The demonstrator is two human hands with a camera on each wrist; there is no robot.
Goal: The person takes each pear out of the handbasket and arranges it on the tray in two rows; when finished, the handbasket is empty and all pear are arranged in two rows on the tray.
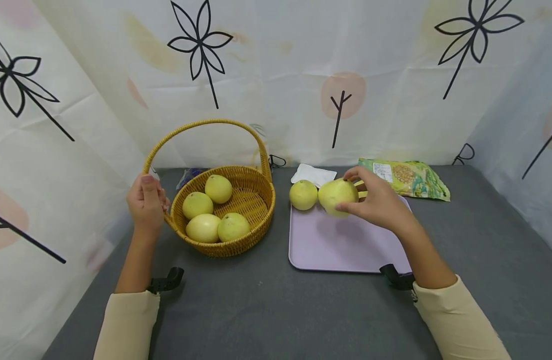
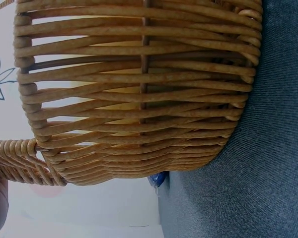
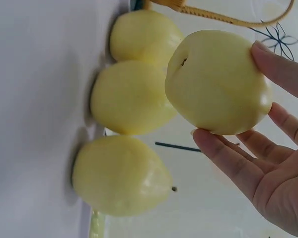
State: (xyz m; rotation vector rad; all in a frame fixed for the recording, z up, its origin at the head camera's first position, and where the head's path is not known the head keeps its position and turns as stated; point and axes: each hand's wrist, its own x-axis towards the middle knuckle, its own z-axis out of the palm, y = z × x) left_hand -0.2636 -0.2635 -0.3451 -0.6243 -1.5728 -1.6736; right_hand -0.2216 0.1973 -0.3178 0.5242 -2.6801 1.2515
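Observation:
My left hand (image 1: 146,204) grips the arched handle of a yellow-brown wicker basket (image 1: 252,197) at its left side. Several pale yellow-green pears (image 1: 197,205) lie in the basket, mostly along its left and front. Over a light purple tray (image 1: 336,250), my right hand (image 1: 378,201) holds a pear (image 3: 218,82) between thumb and fingertips, lifted off the tray. The right wrist view shows three more pears in a row on the tray, the nearest pear (image 3: 121,176) with its stem showing. In the left wrist view the basket's woven side (image 2: 139,99) hides most of its contents.
Behind the tray lie a white packet (image 1: 314,175) and a green printed bag (image 1: 415,179). A dark blue item (image 1: 192,175) sits partly hidden behind the basket. A patterned cloth (image 1: 276,75) hangs at the back and sides of the grey tabletop (image 1: 266,310).

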